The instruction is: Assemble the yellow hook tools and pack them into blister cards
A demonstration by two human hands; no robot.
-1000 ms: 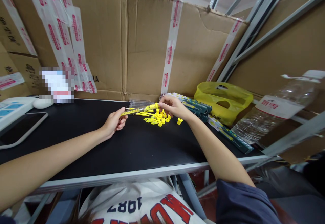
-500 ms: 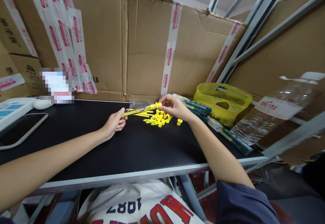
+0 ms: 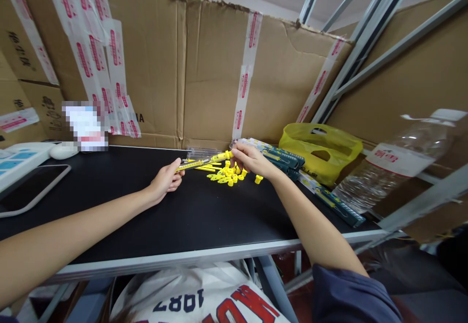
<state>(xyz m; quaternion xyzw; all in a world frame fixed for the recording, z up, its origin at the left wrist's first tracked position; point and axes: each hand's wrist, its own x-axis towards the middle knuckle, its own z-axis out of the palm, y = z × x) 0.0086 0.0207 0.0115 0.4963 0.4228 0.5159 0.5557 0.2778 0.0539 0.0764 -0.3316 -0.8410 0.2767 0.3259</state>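
Note:
My left hand (image 3: 166, 180) is closed around the near end of a long yellow and clear test-pen screwdriver (image 3: 203, 161), held just above the black table (image 3: 153, 225). My right hand (image 3: 248, 159) pinches the yellow cap end of the same tool. Right under the tool lies a pile of small yellow plastic parts (image 3: 228, 173), with one loose piece (image 3: 258, 179) to its right. More yellow screwdriver bodies (image 3: 201, 168) lie flat behind the pile.
Green retail cards (image 3: 283, 156) with packed tools lie to the right, one (image 3: 338, 205) near the table edge. A yellow plastic bag (image 3: 321, 150), a clear bottle (image 3: 395, 167), a white scale (image 3: 22, 176) at far left, and taped cardboard walls (image 3: 215, 69) surround the table.
Both hands stay on the screwdriver. The right fingers have shifted slightly along the cap end. The view has drifted down a little.

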